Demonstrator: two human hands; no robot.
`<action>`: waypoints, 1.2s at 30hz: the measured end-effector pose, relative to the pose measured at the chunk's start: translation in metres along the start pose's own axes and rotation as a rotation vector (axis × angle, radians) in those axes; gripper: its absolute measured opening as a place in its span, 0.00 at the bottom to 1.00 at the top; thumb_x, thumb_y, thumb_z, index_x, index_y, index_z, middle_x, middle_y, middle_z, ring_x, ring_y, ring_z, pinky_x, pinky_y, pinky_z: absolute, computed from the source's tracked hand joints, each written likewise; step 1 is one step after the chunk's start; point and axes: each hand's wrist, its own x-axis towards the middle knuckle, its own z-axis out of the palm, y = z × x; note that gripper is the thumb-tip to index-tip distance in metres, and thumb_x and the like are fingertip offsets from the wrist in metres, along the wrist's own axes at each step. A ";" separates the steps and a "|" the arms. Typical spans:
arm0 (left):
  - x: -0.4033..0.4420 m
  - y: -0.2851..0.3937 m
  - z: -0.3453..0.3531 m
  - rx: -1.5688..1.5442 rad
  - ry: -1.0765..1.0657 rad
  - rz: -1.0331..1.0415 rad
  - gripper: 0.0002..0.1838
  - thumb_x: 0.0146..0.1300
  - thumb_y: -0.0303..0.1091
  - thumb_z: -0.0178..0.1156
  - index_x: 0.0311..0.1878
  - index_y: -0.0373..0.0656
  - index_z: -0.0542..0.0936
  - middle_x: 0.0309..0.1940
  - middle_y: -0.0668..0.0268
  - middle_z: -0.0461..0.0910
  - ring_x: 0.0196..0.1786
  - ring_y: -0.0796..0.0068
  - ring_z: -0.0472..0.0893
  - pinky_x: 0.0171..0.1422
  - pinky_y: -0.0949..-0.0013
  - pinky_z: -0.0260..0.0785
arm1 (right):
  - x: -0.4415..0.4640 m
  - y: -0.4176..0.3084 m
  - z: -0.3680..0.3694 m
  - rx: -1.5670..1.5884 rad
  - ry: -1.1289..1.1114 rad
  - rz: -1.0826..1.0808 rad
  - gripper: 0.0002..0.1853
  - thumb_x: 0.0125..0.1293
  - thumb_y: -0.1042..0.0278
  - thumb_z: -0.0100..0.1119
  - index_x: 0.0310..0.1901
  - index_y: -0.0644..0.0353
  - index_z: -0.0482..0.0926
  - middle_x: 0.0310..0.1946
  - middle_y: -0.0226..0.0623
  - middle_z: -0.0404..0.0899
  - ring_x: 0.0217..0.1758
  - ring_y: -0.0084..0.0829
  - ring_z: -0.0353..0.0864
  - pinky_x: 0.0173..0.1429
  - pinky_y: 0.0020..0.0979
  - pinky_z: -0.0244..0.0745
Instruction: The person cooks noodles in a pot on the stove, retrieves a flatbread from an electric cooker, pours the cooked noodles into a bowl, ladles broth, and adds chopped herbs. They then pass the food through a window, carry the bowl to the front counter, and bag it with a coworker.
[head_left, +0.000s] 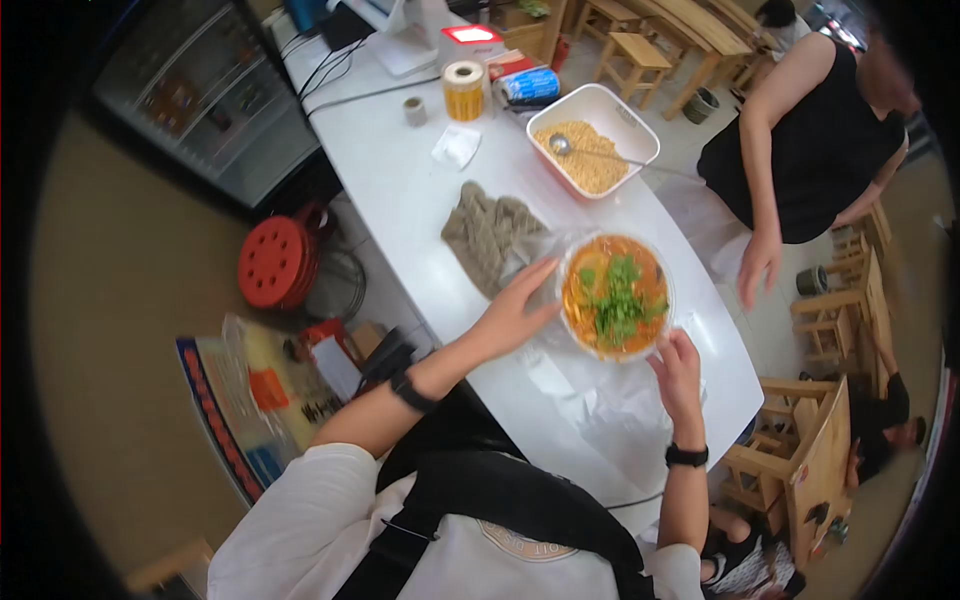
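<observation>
A round clear bowl of orange-red soup topped with green herbs (618, 297) is on the white counter (400, 220). My left hand (512, 318) is at the bowl's left side, its fingers apart and reaching toward the rim. At the lower right rim, my right hand (677, 370) has its fingers bent round the edge. A clear plastic bag (625, 420) lies crumpled below the bowl, and more clear plastic shows at its upper left. Beside that plastic is a bunched brown cloth (487, 232).
A white tub of yellow crumbs (585, 150) with a metal spoon stands farther back. Near it are a label roll (463, 92), a blue can (530, 86) and a white tissue (457, 147). Across the counter stands a person in black (810, 130), one hand hanging near the edge.
</observation>
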 end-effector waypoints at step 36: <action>0.094 -0.051 -0.205 0.869 -0.066 0.358 0.27 0.54 0.28 0.51 0.60 0.48 0.61 0.61 0.66 0.58 0.65 0.63 0.53 0.65 0.55 0.44 | 0.116 -0.115 0.168 -0.238 0.304 -0.331 0.13 0.66 0.66 0.40 0.34 0.66 0.72 0.30 0.38 0.76 0.34 0.25 0.77 0.40 0.22 0.70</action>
